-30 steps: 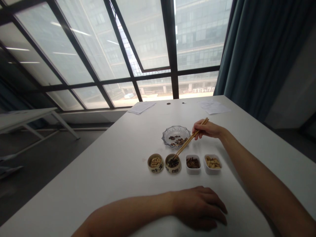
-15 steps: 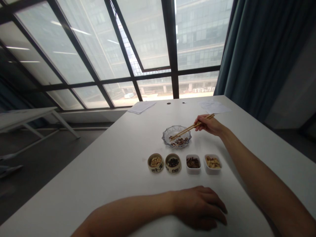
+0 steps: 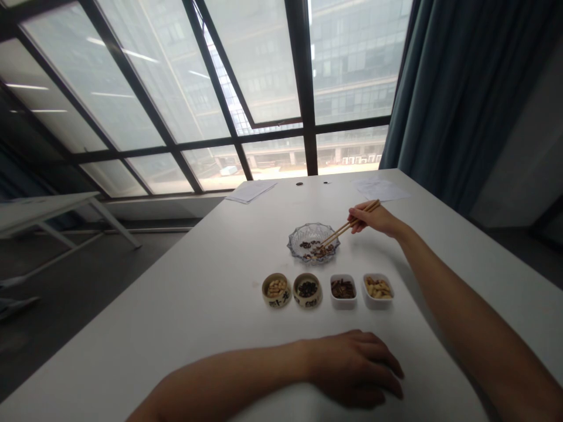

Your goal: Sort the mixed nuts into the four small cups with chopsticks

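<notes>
My right hand (image 3: 372,217) is closed around a pair of wooden chopsticks (image 3: 345,228). Their tips reach down into a clear glass bowl (image 3: 294,253) with a scalloped rim, among small dark and brown pieces (image 3: 320,252). Whether the tips pinch a piece is too small to tell. Resting palm down on the table, my left hand (image 3: 358,369) holds nothing, its fingers apart. Between it and the bowl stand a round dish of peanuts (image 3: 276,288), a round dish of dark beans (image 3: 307,289), a white tub of brown strips (image 3: 343,289) and a white tub of pale yellowish pieces (image 3: 378,288).
The white table (image 3: 176,316) runs toward a large window. Paper sheets (image 3: 250,191) lie at its far left corner, and more paper (image 3: 380,189) at the far right. A blue curtain (image 3: 431,105) hangs at the right. Another table (image 3: 48,205) stands at the left.
The chopstick tips have moved right within the glass bowl, from its left side to the middle right, and point more steeply down. My left hand stays in place.
</notes>
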The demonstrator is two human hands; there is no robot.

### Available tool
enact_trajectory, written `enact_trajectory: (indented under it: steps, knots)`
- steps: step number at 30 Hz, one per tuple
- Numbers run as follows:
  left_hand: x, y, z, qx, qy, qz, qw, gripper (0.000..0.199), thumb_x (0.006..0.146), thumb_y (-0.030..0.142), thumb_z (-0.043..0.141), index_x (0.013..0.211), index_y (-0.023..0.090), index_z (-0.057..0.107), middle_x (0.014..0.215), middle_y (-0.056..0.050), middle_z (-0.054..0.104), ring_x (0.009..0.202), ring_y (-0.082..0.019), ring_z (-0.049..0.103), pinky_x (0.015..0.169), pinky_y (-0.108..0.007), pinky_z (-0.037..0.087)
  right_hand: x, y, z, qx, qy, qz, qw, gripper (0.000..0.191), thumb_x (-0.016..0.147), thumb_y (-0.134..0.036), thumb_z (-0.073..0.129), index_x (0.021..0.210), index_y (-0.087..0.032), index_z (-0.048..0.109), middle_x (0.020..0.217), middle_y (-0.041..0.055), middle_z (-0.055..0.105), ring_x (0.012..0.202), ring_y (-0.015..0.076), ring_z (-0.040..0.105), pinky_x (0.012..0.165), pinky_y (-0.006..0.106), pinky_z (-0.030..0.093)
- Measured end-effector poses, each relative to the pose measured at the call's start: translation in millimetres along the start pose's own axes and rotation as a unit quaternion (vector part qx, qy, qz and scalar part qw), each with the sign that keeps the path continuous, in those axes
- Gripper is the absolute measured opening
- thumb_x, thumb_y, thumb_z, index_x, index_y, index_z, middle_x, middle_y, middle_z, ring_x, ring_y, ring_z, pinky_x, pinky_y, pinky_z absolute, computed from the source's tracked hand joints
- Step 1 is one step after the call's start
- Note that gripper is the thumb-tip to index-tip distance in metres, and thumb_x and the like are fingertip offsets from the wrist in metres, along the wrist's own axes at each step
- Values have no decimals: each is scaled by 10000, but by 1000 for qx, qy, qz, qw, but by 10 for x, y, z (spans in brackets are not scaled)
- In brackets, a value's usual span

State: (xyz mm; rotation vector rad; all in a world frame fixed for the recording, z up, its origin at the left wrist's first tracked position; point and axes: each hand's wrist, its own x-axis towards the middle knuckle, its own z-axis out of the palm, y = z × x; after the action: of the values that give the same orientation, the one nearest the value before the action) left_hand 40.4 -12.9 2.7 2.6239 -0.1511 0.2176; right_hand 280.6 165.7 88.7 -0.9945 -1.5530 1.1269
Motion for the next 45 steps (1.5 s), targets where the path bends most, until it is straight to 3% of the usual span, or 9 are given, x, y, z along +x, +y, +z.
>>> enact_trajectory:
  steps: [17, 45]
  knots:
    - [-6, -3, 12, 2, 10, 7, 1000, 378, 979, 400, 496, 1219, 176, 683, 1375, -86, 656, 1308, -210, 592, 1234, -327, 373, 70, 171, 92, 34, 47, 36, 998, 513, 774, -601, 858, 671, -111, 753, 624, 171, 750, 539, 254, 768, 451, 240, 630]
    - [-3, -4, 11, 6, 11, 8, 1000, 380, 978, 391, 493, 1209, 165, 692, 1356, -85, 666, 1284, -209, 601, 1220, -315, 386, 54, 109, -60, 61, 73, 5, 996, 480, 811, -565, 848, 700, -110, 746, 629, 163, 752, 515, 230, 751, 462, 246, 626]
